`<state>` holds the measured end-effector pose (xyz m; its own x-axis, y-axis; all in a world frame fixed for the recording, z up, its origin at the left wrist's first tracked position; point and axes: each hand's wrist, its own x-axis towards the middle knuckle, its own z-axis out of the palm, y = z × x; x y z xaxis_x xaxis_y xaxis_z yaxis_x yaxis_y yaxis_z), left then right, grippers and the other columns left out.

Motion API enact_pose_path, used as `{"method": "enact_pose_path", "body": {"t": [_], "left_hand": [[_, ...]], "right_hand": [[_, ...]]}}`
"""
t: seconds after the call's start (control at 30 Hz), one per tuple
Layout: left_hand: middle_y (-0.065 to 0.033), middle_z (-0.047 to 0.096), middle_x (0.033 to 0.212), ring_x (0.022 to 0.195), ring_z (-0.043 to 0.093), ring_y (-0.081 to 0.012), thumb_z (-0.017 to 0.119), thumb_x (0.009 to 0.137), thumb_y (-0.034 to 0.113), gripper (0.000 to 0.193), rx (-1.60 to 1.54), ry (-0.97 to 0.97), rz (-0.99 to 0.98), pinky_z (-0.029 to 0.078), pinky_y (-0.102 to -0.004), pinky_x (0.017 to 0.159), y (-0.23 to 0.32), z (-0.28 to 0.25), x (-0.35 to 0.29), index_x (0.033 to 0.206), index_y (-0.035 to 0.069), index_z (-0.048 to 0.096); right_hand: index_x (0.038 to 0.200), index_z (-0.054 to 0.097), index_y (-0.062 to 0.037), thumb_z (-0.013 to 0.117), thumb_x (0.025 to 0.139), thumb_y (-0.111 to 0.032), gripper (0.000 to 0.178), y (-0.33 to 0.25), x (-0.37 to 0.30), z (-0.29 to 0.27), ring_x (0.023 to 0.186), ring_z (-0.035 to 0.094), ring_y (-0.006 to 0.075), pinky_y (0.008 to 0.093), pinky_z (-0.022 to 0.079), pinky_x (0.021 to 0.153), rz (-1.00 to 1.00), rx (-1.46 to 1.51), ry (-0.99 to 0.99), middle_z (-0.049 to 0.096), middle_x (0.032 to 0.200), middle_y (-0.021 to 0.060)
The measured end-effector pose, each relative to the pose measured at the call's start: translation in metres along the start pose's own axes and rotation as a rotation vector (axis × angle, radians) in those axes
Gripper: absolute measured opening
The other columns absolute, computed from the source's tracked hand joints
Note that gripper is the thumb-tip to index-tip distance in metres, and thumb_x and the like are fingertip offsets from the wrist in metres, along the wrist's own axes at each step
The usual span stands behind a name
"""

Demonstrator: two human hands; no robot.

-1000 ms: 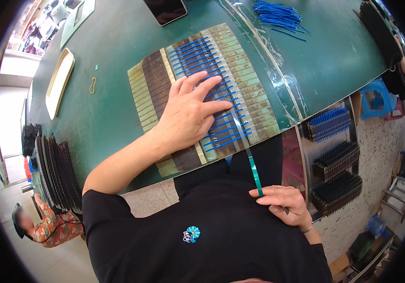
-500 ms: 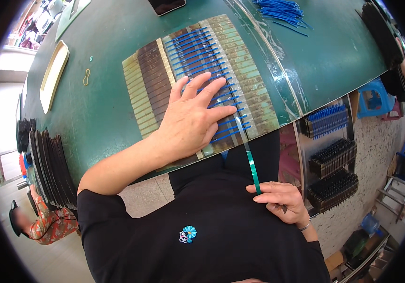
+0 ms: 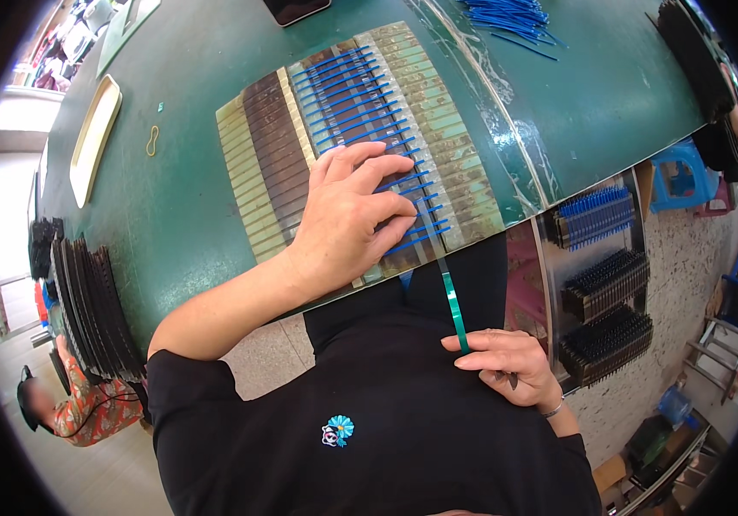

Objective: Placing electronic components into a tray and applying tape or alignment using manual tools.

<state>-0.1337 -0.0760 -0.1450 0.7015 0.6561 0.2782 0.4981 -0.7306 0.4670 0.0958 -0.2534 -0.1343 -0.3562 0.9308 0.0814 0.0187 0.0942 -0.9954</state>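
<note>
My left hand [image 3: 339,211] lies over a grooved board [image 3: 464,172] on the green table. Its fingers are bent, with thumb and forefinger drawn together by the far end of a narrow tape strip; what they pinch, if anything, is hidden. Thin blue cable ties [image 3: 360,112] lie side by side across the board's grooves, some covered by that hand. The tape strip [image 3: 455,310], clear at the board and green nearer me, runs over the lowest ties and off the front edge. My right hand [image 3: 515,365] grips its near end below the table edge. A small dark tip shows under those fingers.
Loose blue cable ties [image 3: 507,17] lie at the far side. A cream tray [image 3: 95,142] and a rubber band [image 3: 152,140] are on the left. Black stacked pieces [image 3: 85,301] stand at the left edge. A rack [image 3: 601,284] of parts and a blue stool [image 3: 683,181] are at right.
My left thumb and forefinger have drawn together and shifted slightly left. The tape's far end has come down onto the ties. My right hand has moved slightly left with the strip.
</note>
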Motion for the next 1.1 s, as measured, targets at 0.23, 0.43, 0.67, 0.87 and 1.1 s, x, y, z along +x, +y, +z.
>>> {"method": "enact_pose_path", "body": {"t": [0.23,0.43,0.67,0.87,1.1], "left_hand": [[-0.0051,0.057,0.126,0.125,0.044,-0.0322,0.076,0.074,0.018,0.012,0.056,0.009,0.013,0.030,-0.0509,0.105,0.008,-0.003,-0.001,0.086,0.015,0.071],[-0.0047,0.057,0.125,0.126,0.044,-0.0320,0.076,0.074,0.019,0.012,0.028,0.002,0.019,0.029,-0.0523,0.105,0.011,-0.002,-0.004,0.084,0.015,0.071],[-0.0046,0.057,0.126,0.126,0.044,-0.0318,0.077,0.073,0.019,0.012,0.036,0.016,0.002,0.029,-0.0518,0.106,0.013,0.002,-0.006,0.083,0.015,0.071],[-0.0052,0.056,0.130,0.127,0.043,-0.0320,0.077,0.073,0.019,0.018,0.045,0.043,-0.013,0.029,-0.0509,0.106,0.017,0.005,-0.009,0.091,0.019,0.074],[-0.0045,0.056,0.130,0.127,0.044,-0.0312,0.077,0.073,0.019,0.020,0.138,-0.002,-0.028,0.029,-0.0508,0.106,0.025,-0.001,-0.011,0.093,0.020,0.074]], "right_hand": [[0.109,0.070,-0.0065,0.062,0.081,0.002,0.031,0.004,-0.002,0.000,0.098,0.069,0.0308,0.0349,0.054,0.083,0.001,-0.009,0.000,0.068,0.115,0.0193],[0.108,0.070,-0.0058,0.061,0.084,0.000,0.026,0.004,-0.002,0.000,0.098,0.069,0.0315,0.0357,0.053,0.082,0.000,-0.006,-0.004,0.067,0.116,0.0214],[0.108,0.070,-0.0058,0.061,0.083,0.001,0.028,0.006,-0.002,-0.001,0.098,0.069,0.0316,0.0356,0.053,0.082,-0.002,0.002,-0.011,0.067,0.115,0.0214],[0.108,0.070,-0.0054,0.061,0.083,0.001,0.028,0.005,-0.002,0.000,0.099,0.069,0.0318,0.0357,0.053,0.082,0.000,0.007,-0.012,0.067,0.115,0.0214],[0.108,0.070,-0.0053,0.061,0.084,0.001,0.027,0.008,-0.002,0.002,0.099,0.069,0.0314,0.0343,0.053,0.081,0.002,0.003,-0.022,0.067,0.116,0.0209]]}}
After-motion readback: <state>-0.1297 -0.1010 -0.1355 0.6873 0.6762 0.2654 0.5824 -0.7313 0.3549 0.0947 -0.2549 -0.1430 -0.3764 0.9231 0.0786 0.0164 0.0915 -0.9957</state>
